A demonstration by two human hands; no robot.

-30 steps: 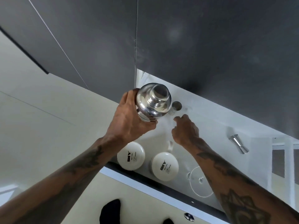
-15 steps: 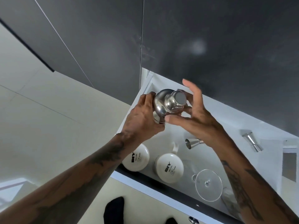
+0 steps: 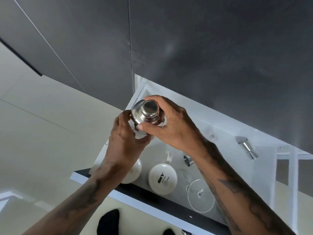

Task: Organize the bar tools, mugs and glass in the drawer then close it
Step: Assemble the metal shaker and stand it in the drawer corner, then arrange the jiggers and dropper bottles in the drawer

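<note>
Both hands on the cocktail shaker (image 3: 146, 116), held above the open drawer's (image 3: 169, 206) back-left corner: left hand (image 3: 125, 143) fingers wrapped round the body, right hand (image 3: 171, 126) fingers clamped round the top. Probably seating the cap. Next, likely: lower upright into the corner, clear of the mugs (image 3: 163, 178).

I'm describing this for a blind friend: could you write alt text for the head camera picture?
Both hands, left hand and right hand, grip a steel cocktail shaker above an open white drawer. Below lie two upturned white mugs, an upturned stemmed glass and two steel jiggers.
</note>
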